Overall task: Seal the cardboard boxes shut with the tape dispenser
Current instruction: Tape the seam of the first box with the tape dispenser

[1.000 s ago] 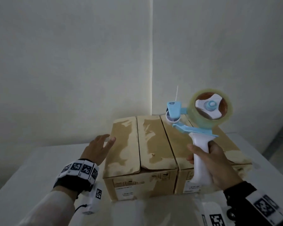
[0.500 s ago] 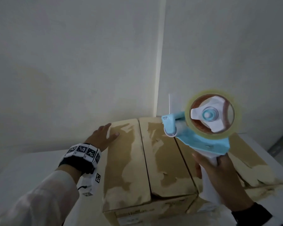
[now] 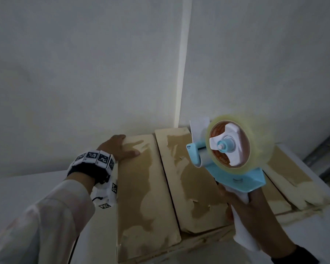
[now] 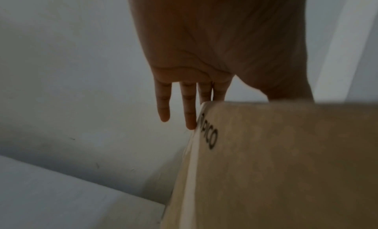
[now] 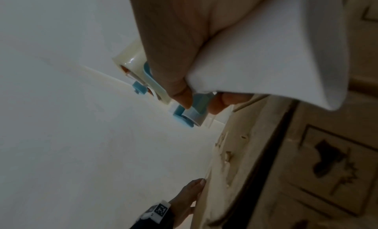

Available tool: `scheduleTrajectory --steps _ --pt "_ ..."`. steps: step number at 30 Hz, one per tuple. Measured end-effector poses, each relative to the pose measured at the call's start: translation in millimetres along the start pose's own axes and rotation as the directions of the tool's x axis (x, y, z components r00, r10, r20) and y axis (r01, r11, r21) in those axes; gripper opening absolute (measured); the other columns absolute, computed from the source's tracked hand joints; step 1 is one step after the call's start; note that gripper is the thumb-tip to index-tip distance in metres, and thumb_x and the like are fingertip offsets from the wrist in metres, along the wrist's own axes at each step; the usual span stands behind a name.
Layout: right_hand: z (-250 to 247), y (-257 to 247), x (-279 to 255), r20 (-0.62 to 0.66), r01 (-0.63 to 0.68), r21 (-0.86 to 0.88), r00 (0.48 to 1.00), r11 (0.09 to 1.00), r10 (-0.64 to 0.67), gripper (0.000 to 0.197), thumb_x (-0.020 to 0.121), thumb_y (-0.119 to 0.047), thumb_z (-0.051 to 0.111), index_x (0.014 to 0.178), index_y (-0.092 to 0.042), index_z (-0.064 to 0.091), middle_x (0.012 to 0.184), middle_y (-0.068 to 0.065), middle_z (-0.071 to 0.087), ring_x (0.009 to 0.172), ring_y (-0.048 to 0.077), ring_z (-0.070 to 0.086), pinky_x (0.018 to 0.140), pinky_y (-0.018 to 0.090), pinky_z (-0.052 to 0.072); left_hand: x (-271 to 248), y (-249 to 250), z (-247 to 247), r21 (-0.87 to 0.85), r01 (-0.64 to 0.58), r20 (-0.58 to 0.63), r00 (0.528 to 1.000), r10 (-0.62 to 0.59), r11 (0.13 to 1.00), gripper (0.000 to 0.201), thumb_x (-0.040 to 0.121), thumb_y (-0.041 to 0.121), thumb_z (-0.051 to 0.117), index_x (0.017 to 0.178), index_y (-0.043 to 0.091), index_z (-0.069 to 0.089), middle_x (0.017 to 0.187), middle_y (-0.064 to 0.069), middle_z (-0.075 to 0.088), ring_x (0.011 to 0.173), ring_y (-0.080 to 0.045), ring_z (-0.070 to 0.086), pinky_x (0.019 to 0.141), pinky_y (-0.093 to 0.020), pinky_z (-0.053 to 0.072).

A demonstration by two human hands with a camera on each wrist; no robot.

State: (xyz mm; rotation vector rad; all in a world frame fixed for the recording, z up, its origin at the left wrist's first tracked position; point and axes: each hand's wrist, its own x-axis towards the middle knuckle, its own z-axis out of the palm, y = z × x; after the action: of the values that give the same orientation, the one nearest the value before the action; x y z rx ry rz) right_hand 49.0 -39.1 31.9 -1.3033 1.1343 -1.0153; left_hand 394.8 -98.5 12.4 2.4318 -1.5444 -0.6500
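The right hand (image 3: 255, 212) grasps the white handle of the tape dispenser (image 3: 234, 155), held above the cardboard boxes (image 3: 147, 187). Left of this grip, the left hand (image 3: 118, 147) lies flat, fingers straight, on the far corner of the left box, on the bench (image 3: 27, 187).

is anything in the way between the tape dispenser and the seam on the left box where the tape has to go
Nothing visible. The tape dispenser, gripped by the right hand, hangs above the open seam of the left box. The left hand rests on the box's far left corner, clear of the seam.
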Motion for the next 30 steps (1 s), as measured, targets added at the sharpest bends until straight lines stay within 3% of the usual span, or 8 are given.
scheduleTrajectory --steps 3,7,11,13,19,23,25,30 --pt "-0.7 -1.1 -10.8 -0.027 0.004 -0.047 1.000 0.999 -0.005 0.050 0.081 0.008 0.059 0.094 -0.038 0.046 0.085 -0.016 0.060 0.045 0.003 0.054 0.054 0.031 0.053 -14.6 -8.4 2.6 -0.004 0.020 -0.029 0.999 -0.020 1.000 0.088 0.078 0.052 0.062 0.145 0.013 0.020 0.153 -0.008 0.023 0.137 -0.026 0.031 0.109 -0.038 0.030" --pt "-6.8 3.1 -23.5 -0.036 -0.028 -0.121 0.999 0.992 0.024 0.038 0.079 0.002 0.064 0.094 -0.027 0.045 0.062 -0.008 0.057 0.054 0.006 0.052 0.083 0.053 0.048 -37.9 -25.4 4.8 0.015 0.081 -0.050 0.995 -0.081 0.997 0.092 0.074 0.059 0.063 0.142 0.011 0.025 0.148 -0.012 0.029 0.132 -0.028 0.036 0.106 -0.041 0.033" --pt "-9.1 18.9 -29.7 -0.018 -0.020 -0.159 1.000 0.987 0.018 0.035 0.079 -0.002 0.066 0.101 -0.019 0.046 0.063 -0.002 0.059 0.049 0.011 0.053 0.058 0.033 0.047 -77.6 -50.0 9.6 -0.006 0.155 -0.060 0.986 -0.155 0.988 0.093 0.067 0.067 0.063 0.138 0.013 0.034 0.138 -0.016 0.037 0.122 -0.035 0.045 0.102 -0.046 0.040" --pt "-9.2 24.5 -33.2 0.003 -0.005 -0.174 1.000 0.985 0.005 0.028 0.079 -0.005 0.067 0.096 -0.019 0.050 0.068 0.003 0.062 0.051 0.016 0.056 0.055 0.037 0.048 -103.6 -62.5 14.6 -0.028 0.197 -0.102 0.975 -0.198 0.980 0.080 0.072 0.063 0.062 0.130 0.013 0.042 0.132 -0.016 0.043 0.117 -0.034 0.049 0.097 -0.043 0.042" --pt "-21.3 30.5 -41.6 0.092 0.005 -0.200 0.996 0.980 0.013 0.021 0.081 -0.009 0.066 0.099 -0.009 0.055 0.064 0.001 0.065 0.049 0.009 0.055 0.051 0.032 0.046 -178.6 -86.4 21.7 0.038 0.272 -0.083 0.960 -0.269 0.961 0.050 0.079 0.063 0.050 0.071 0.015 0.039 0.072 -0.005 0.052 0.065 -0.020 0.048 0.055 -0.028 0.030" --pt "-29.3 28.0 -49.1 0.157 0.030 -0.203 0.988 0.979 0.003 0.025 0.082 -0.006 0.064 0.104 -0.013 0.053 0.086 0.015 0.063 0.072 0.023 0.056 0.061 0.029 0.049 -212.4 -85.9 24.3 0.022 0.258 0.016 0.966 -0.258 0.966 0.054 0.078 0.061 0.054 0.114 0.022 0.045 0.095 -0.005 0.059 0.081 -0.021 0.055 0.069 -0.028 0.040" --pt "-32.9 25.4 -53.3 0.170 0.048 -0.215 0.985 0.975 -0.011 0.028 0.081 -0.009 0.066 0.105 -0.012 0.053 0.090 0.023 0.063 0.076 0.030 0.058 0.065 0.033 0.052 -226.1 -81.9 27.3 0.051 0.213 0.081 0.973 -0.217 0.976 0.069 0.082 0.059 0.049 0.142 0.036 0.021 0.112 -0.007 0.060 0.094 -0.023 0.057 0.078 -0.027 0.040" --pt "-45.9 18.4 -64.7 0.180 0.073 -0.211 0.983 0.975 -0.035 0.054 0.051 -0.060 0.077 0.090 -0.024 0.061 0.097 0.026 0.062 0.080 0.039 0.062 0.054 0.020 0.051 -243.9 -61.0 38.3 0.081 0.145 0.138 0.978 -0.156 0.986 0.061 0.093 0.047 0.037 0.141 0.050 -0.001 0.141 -0.011 0.045 0.122 -0.030 0.049 0.101 -0.033 0.037"
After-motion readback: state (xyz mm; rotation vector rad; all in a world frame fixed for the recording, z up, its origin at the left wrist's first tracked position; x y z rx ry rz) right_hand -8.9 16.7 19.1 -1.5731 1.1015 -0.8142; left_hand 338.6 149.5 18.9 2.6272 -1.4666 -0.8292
